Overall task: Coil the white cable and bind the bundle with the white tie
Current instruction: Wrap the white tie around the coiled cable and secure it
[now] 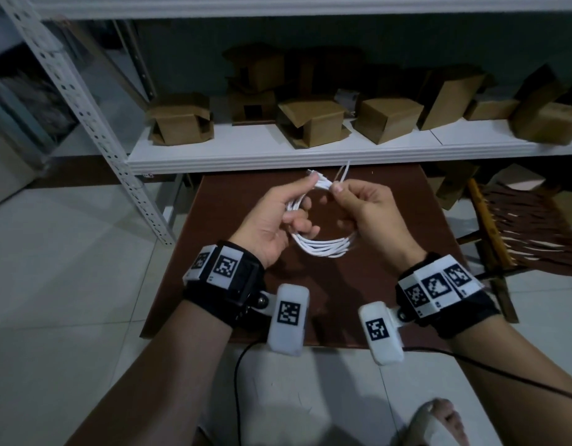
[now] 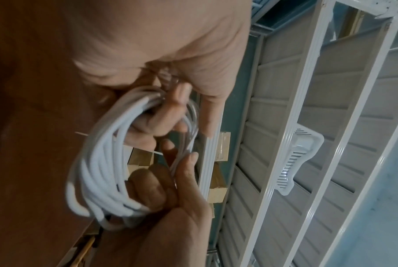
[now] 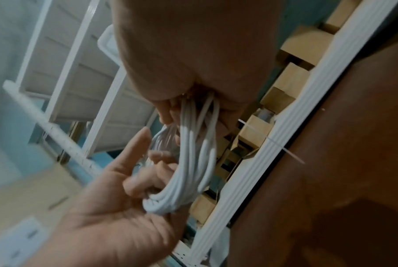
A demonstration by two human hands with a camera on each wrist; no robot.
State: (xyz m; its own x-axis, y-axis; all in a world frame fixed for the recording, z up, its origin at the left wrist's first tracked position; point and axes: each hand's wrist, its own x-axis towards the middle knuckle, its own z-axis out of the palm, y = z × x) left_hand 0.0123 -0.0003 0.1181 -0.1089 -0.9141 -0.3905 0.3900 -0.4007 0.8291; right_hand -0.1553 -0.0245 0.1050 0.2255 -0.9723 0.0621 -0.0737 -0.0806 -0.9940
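White cable (image 1: 320,246) is coiled in a loop, held in the air over the brown surface (image 1: 214,268). Left hand (image 1: 271,217) grips the coil at 9 o'clock, fingers curled round the strands. Right hand (image 1: 368,210) pinches the white tie (image 1: 342,172) at 12 o'clock; tie ends stick up.

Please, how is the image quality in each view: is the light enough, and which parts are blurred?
Head view: dim, coiled white cable readable, right-edge cardboard boxes smeared. Left wrist view: the cable loops motion-blurred, shelf frame sharper. Right wrist view: soft overall, thin white tie faint.
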